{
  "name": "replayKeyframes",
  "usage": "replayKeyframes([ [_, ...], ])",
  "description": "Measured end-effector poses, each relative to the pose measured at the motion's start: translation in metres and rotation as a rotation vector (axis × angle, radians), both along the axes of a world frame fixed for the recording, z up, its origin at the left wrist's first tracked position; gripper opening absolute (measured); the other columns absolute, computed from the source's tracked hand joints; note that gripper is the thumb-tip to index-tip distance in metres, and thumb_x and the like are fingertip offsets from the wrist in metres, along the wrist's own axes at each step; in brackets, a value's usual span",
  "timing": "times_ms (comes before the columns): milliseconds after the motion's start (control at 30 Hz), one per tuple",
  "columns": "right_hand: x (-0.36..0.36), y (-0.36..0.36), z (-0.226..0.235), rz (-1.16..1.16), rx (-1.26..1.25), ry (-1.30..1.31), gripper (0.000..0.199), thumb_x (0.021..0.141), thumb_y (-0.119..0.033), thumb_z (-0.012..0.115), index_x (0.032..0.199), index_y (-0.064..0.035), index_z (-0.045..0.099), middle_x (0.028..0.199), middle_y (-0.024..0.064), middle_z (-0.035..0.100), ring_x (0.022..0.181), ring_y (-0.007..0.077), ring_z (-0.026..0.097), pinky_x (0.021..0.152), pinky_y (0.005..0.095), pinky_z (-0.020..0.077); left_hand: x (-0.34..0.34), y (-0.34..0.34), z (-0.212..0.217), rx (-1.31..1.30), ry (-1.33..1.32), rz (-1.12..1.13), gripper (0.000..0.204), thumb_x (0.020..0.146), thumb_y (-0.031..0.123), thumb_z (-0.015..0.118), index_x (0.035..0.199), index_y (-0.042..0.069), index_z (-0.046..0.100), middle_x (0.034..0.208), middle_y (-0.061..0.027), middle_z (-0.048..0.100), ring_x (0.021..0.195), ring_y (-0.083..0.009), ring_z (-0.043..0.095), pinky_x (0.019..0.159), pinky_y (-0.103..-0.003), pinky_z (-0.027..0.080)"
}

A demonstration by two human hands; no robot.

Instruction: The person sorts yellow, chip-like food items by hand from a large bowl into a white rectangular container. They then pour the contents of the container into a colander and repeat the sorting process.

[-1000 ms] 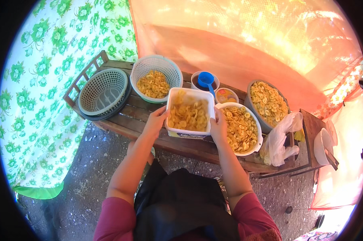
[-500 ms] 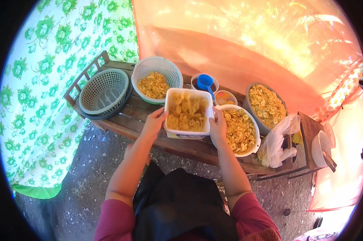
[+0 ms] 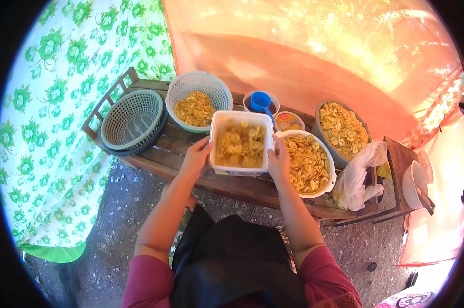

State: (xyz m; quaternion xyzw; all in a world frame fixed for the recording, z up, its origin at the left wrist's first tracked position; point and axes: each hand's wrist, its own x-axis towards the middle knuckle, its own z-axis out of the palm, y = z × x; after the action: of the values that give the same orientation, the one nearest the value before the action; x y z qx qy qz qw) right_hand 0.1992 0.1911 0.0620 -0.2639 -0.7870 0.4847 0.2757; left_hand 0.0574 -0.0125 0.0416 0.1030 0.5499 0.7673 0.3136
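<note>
Between my hands I hold a white square plastic tub [image 3: 218, 123] over the front of the bench. Banana chips [image 3: 239, 146] inside it look blurred by motion. My left hand [image 3: 196, 155] grips the tub's left wall, and my right hand [image 3: 278, 160] grips its right wall. Close by on the right is a round white basin [image 3: 328, 190] full of banana chips. Behind the tub to the left, a pale perforated basket [image 3: 222, 97] has a smaller heap of chips in it.
On the wooden bench [image 3: 226, 190] are nested grey baskets [image 3: 134, 120], a bowl with a blue scoop [image 3: 260, 100], a small round container [image 3: 288, 122], a grey basin of chips [image 3: 345, 131] and a clear plastic bag [image 3: 360, 177]. A white container [image 3: 411, 185] stands far right. Cloth sheets hang behind.
The chips in the tub have shifted and sit lower than before. Both hands keep their hold on the tub, nearly in the same place.
</note>
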Motion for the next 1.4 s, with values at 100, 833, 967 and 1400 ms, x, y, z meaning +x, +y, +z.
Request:
replayKeyframes([
  [100,-0.001,-0.002,-0.005,-0.043,0.327,0.264,0.043,0.086,0.001,0.053,0.129,-0.0016,0.048,0.093,0.0075,0.051,0.077,0.0143,0.047,0.069,0.0272,0.0418,-0.001,0.002,-0.003,0.016,0.113,0.055,0.043,0.092,0.019,0.060,0.131,0.003,0.051,0.100,0.0001,0.062,0.079,-0.0060,0.054,0.069,-0.020,0.042],
  [833,-0.001,0.003,0.003,-0.084,0.115,0.166,0.045,0.086,0.001,0.054,0.130,-0.0025,0.047,0.084,0.0054,0.049,0.071,0.0121,0.044,0.063,0.0269,0.0397,0.002,0.018,0.004,0.116,0.034,0.175,0.039,0.092,0.015,0.060,0.125,-0.004,0.054,0.114,-0.0088,0.061,0.099,-0.0127,0.058,0.085,-0.026,0.046],
  [967,-0.003,0.001,0.000,-0.032,-0.049,0.048,0.044,0.088,0.000,0.053,0.131,-0.0032,0.046,0.092,0.0050,0.050,0.074,0.0103,0.044,0.065,0.0261,0.0403,0.004,0.014,0.001,-0.018,0.045,0.123,0.043,0.092,0.021,0.060,0.129,0.000,0.052,0.106,-0.0032,0.063,0.086,-0.0082,0.058,0.071,-0.022,0.047],
  [1400,0.002,-0.001,0.002,-0.065,0.122,0.228,0.043,0.088,0.001,0.051,0.130,-0.0045,0.046,0.088,0.0031,0.050,0.077,0.0095,0.049,0.069,0.0234,0.0423,0.004,0.011,0.006,0.083,0.062,0.100,0.042,0.093,0.019,0.058,0.130,0.000,0.051,0.108,-0.0022,0.061,0.088,-0.0075,0.058,0.075,-0.021,0.046],
])
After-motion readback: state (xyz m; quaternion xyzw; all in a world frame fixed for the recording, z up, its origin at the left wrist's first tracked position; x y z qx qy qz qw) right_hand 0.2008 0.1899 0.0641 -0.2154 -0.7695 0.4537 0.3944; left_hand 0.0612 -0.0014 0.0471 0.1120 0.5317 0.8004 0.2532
